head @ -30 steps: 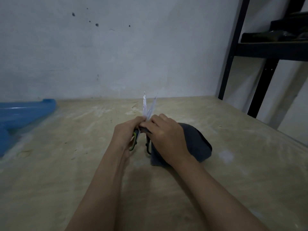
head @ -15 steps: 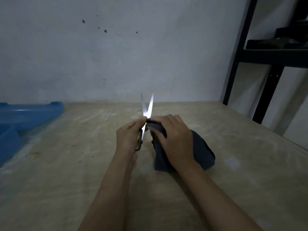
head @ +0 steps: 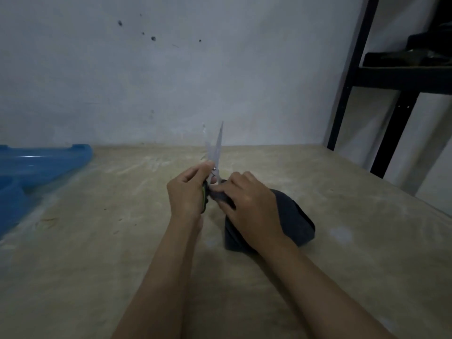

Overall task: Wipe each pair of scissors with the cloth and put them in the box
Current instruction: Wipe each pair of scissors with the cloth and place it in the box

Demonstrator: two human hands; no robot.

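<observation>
A pair of scissors (head: 215,145) stands blades-up over the middle of the table, the two steel blades slightly apart. My left hand (head: 187,192) grips its green and black handle. My right hand (head: 249,206) holds a dark grey cloth (head: 293,221) and presses a fold of it against the scissors just below the pivot. The rest of the cloth hangs down onto the table under my right wrist. A blue plastic box (head: 36,165) sits at the far left edge of the table; its inside is not visible.
The worn beige table (head: 122,241) runs back to a pale wall. A black metal shelf rack (head: 391,81) stands at the right, beyond the table's right edge, with dark items on its shelf.
The blades have closed from a wide V to nearly together. My right hand with the cloth has slid down from the blades to the handle end. Both hands stayed at the table's middle.
</observation>
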